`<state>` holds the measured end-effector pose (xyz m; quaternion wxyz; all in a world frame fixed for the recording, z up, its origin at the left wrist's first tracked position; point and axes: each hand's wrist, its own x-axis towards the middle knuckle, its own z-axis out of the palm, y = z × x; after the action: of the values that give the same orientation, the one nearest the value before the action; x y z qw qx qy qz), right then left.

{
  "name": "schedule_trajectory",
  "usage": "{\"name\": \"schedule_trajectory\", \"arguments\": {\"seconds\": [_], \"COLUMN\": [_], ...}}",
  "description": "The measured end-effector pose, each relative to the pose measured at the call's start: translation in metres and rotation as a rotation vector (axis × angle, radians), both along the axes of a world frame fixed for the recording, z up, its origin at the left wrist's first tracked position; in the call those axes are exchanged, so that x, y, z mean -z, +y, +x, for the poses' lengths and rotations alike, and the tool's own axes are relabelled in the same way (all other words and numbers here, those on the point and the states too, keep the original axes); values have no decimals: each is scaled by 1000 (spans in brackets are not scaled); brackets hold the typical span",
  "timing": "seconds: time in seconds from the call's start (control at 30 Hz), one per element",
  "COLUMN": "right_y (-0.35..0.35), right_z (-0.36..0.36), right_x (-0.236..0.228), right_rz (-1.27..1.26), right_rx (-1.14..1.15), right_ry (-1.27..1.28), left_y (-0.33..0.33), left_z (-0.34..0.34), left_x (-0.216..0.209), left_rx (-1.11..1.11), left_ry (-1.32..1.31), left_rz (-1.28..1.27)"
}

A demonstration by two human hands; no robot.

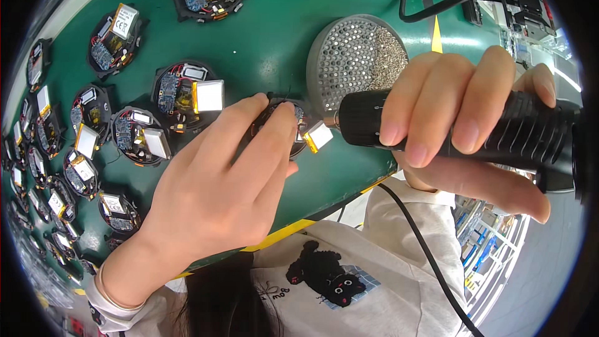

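My right hand (462, 106) is wrapped round a black electric screwdriver (365, 118), held nearly level with its tip pointing left. That tip reaches a round black electronic assembly (298, 118) on the green table. My left hand (218, 175) grips this assembly, fingers over its top, covering much of it. A small silver battery pouch (319, 136) with a yellow edge sticks out on its right side. Just behind the screwdriver stands a round grey screw tray (324, 87), dotted with holes and heaped with small screws on its right. Where exactly the tip meets the assembly is hard to make out.
Several similar assemblies with blue boards and battery pouches, such as one round unit (167, 90), cover the left of the green table (274, 19). A black cable (462, 7) loops at the back right. Another cable (415, 231) runs past my right sleeve. Yellow-black tape (293, 231) lines the near edge.
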<state>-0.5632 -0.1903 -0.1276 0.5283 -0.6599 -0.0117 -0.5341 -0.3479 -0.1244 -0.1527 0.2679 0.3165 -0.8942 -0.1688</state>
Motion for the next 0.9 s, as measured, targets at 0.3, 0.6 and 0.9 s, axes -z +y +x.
{"name": "schedule_trajectory", "arguments": {"seconds": [0.3,0.6,0.9], "right_y": [13,-5,-1], "right_z": [5,-4,-9], "right_x": [13,3,-3], "right_rz": [-60,-11,9], "right_rx": [148,-53,-50], "right_ry": [-111,64,107], "left_y": [0,-1,0], "left_z": [0,0,-2], "left_x": [-1,-1,3], "left_rx": [-14,1,-51], "left_ry": [-39,-81,1], "left_rz": [-65,-61,-22]}}
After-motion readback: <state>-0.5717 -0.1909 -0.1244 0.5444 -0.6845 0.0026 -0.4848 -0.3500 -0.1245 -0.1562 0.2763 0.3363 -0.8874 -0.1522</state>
